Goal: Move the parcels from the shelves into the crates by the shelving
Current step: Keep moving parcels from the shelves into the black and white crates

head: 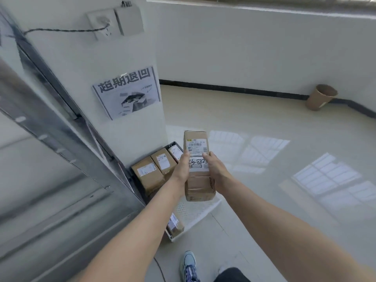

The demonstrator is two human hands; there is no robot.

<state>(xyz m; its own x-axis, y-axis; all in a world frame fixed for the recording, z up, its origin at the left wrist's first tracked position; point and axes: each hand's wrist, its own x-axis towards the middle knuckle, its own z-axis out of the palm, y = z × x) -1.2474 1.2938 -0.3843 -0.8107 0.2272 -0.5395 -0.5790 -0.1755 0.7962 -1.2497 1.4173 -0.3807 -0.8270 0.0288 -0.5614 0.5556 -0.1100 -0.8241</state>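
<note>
Both arms reach forward and down, nearly straight. The left hand [181, 166] grips the left side of a long cardboard parcel [198, 165], thumb laid across its top face; the right hand [213, 164] clasps the right side the same way, fingers curled under where they cannot be seen. The parcel is held off the floor, lengthwise away from the person, with a white shipping label and handwritten digits on its upper face.

Below it, on the floor beside the metal shelving [61, 159], lies a white perforated crate [195, 212]; one small labelled box [175, 224] lies at its near left corner, and the rest of its visible floor is bare. Farther on, against the white pillar [122, 129], a dark crate [173, 143] holds three brown labelled parcels [154, 167] packed side by side, touching one another.

A printed notice [126, 92] is stuck on the pillar. A brown waste bin [321, 97] stands by the far wall. One shoe [189, 265] shows at the bottom edge.
</note>
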